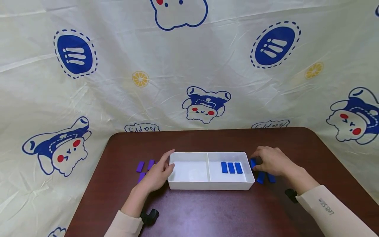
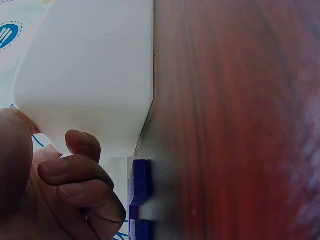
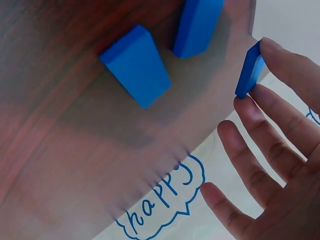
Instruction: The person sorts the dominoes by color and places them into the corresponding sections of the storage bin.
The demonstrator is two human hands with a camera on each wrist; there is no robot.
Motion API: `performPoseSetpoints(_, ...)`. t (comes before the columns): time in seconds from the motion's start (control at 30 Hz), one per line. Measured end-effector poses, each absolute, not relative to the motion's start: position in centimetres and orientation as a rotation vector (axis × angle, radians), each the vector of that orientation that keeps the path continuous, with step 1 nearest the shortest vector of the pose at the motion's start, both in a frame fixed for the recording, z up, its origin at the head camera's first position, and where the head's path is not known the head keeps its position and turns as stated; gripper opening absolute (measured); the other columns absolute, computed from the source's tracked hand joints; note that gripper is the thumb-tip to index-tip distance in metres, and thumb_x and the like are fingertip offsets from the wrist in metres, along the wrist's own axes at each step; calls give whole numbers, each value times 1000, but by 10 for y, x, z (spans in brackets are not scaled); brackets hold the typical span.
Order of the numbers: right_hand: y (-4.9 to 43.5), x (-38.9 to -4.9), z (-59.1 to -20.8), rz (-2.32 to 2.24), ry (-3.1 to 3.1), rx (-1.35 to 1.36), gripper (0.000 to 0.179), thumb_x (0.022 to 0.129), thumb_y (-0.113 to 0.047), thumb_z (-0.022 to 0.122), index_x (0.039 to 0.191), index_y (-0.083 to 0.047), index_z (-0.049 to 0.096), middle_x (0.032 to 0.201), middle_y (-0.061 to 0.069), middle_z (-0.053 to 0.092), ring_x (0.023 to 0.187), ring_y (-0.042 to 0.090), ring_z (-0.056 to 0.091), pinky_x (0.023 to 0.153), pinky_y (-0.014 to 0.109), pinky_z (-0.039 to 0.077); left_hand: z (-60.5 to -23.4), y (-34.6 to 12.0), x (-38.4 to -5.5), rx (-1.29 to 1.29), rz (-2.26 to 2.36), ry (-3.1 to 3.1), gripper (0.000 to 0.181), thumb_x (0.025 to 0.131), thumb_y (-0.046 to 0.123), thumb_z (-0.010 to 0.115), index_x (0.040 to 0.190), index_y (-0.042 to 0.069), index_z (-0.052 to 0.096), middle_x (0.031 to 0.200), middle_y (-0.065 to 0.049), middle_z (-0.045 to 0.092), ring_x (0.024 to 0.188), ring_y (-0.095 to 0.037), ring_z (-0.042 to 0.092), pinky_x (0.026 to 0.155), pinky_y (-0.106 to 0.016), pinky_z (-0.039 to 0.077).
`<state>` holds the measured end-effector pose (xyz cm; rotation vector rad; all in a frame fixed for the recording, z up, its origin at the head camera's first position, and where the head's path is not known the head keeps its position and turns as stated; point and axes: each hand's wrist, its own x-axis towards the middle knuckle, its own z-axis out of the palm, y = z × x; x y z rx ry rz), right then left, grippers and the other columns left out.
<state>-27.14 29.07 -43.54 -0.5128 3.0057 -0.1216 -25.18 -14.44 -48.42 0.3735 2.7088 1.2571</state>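
A white two-compartment box [image 1: 189,186] lies lengthwise on the table. My left hand [image 1: 156,176] holds its left end, thumb at the rim; in the left wrist view the other fingers [image 2: 82,170] curl beside the end wall. Just off the box's right end, my right hand [image 1: 273,161] pinches a small flat blue block [image 3: 249,70] between thumb and fingertips. Two more blue blocks [image 1: 261,177] lie under that hand. Inside the right compartment, three blue blocks [image 1: 231,168] stand in a row; the left compartment holds none.
Several purple blocks [image 1: 140,166] lie left of the box, partly hidden by the left hand. The brown table [image 1: 207,214] has rounded far corners, and a patterned white sheet [image 1: 165,108] hangs behind it.
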Motion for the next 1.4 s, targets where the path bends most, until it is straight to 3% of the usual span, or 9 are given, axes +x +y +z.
performPoseSetpoints(0.2,289,-271,-429,-106,3000,-517,42,76,-36,81,111,-15,73,113,7,65,109,35,59,86,62,40,-486,-145,-251,375,1257,2711,56,100,34,51,150,39,26,68,5,49,52,-9,38,48,-26,33)
performPoseSetpoints(0.57,288,-271,-413,-97,3037,-570,39,75,-35,81,109,-16,73,109,6,66,106,32,62,86,62,41,-485,-144,-251,364,1263,2703,56,99,34,51,144,52,24,69,4,49,52,-9,38,48,-26,33)
performPoseSetpoints(0.8,284,-272,-404,-79,3051,-617,40,75,-36,82,108,-16,74,107,4,66,104,30,62,84,60,42,-484,-145,-251,379,1266,2699,55,99,34,51,149,41,27,68,4,48,52,-9,36,48,-26,32)
performPoseSetpoints(1.2,267,-270,-388,-70,3060,-639,42,75,-35,82,111,-16,73,109,4,66,105,29,61,90,61,40,-485,-145,-252,395,1266,2714,56,99,33,51,150,38,27,67,5,48,52,-7,36,48,-25,32)
performPoseSetpoints(1.4,258,-269,-383,-70,3060,-684,42,75,-35,82,111,-16,73,108,4,66,104,28,62,90,61,41,-486,-145,-252,393,1259,2715,55,99,34,51,148,42,26,67,5,48,52,-7,36,48,-25,32)
